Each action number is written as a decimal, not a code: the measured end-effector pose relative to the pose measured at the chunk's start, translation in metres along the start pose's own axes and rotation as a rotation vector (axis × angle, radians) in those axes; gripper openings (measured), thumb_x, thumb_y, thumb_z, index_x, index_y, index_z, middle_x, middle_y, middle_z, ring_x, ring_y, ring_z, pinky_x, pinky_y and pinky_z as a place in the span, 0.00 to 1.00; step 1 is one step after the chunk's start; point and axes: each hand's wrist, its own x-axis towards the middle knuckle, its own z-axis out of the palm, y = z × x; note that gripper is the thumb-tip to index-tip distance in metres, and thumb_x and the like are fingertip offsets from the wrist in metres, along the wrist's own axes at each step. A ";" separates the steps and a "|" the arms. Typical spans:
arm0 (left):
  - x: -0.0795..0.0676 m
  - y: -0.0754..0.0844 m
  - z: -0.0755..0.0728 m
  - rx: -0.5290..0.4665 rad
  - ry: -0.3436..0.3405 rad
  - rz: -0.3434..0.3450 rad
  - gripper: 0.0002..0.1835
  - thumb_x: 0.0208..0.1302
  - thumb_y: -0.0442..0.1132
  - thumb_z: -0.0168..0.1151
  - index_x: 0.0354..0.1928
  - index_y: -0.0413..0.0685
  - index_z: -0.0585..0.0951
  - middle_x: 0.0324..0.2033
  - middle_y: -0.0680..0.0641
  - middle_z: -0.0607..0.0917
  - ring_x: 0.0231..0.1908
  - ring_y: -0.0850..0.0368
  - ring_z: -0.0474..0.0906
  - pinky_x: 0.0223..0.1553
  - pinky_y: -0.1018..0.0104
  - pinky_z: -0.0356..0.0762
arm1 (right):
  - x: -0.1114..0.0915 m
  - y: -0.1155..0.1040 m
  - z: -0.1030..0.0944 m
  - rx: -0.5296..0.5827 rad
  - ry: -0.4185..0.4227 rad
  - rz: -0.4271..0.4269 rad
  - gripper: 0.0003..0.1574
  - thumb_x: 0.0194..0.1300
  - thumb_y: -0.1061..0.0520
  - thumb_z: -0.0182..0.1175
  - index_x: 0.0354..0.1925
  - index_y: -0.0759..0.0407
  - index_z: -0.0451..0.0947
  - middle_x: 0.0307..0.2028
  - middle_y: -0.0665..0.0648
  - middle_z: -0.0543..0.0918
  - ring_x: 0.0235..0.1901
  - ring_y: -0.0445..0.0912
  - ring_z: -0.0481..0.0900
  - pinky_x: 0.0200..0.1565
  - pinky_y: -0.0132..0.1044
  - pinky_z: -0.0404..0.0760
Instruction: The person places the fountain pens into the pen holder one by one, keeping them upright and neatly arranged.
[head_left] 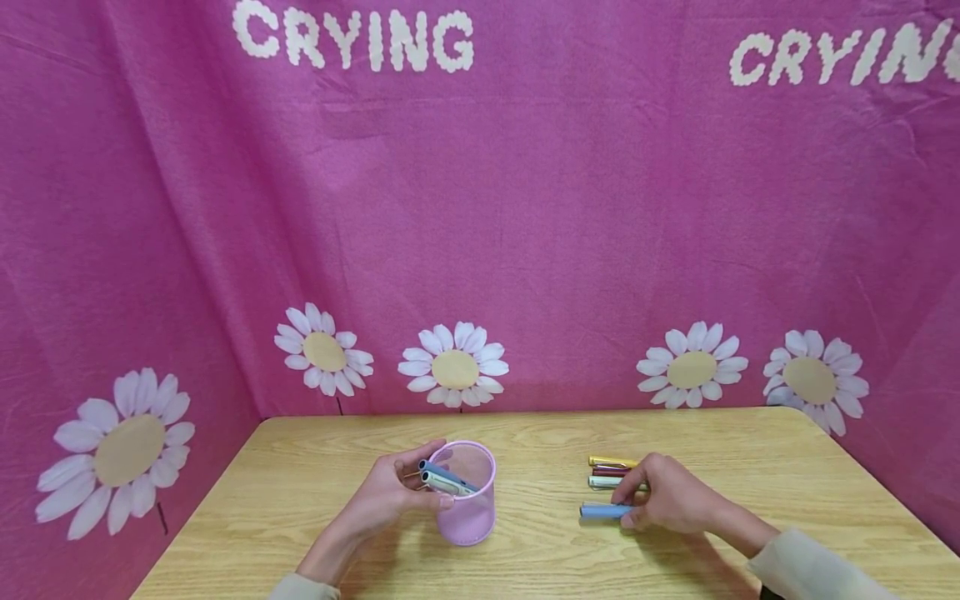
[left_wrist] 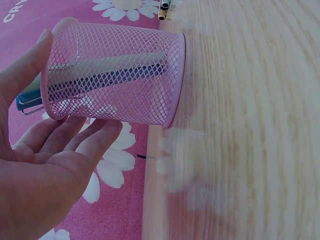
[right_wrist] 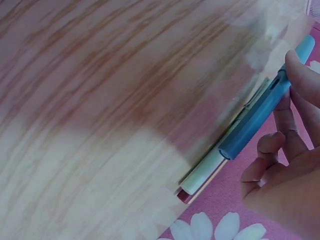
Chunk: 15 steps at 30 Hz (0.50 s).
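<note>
A pink mesh pen cup (head_left: 468, 525) stands upright at the table's middle. My left hand (head_left: 384, 490) grips it from the left, thumb near the rim and fingers around the far side. Two pens lean inside the cup, a blue pen (left_wrist: 29, 99) and a pale one (head_left: 442, 482), their ends sticking out over the rim. To the right, my right hand (head_left: 670, 497) pinches a light blue pen (right_wrist: 256, 119) between thumb and fingers, close over the table. Just behind it lie a pale green pen (right_wrist: 202, 176), a dark red pen (head_left: 606, 471) and a yellow pen (head_left: 609, 460).
The light wooden table (head_left: 540, 442) has its far edge against a magenta cloth (head_left: 555, 208) with white daisies and lettering. Bare wood lies between the cup and the pens on the right.
</note>
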 end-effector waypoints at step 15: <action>0.000 0.002 0.001 0.019 0.006 0.001 0.46 0.55 0.28 0.80 0.75 0.31 0.68 0.70 0.32 0.74 0.62 0.39 0.79 0.63 0.56 0.79 | 0.007 -0.024 -0.004 0.066 0.009 0.020 0.10 0.53 0.63 0.80 0.34 0.52 0.92 0.30 0.41 0.87 0.37 0.40 0.80 0.40 0.34 0.79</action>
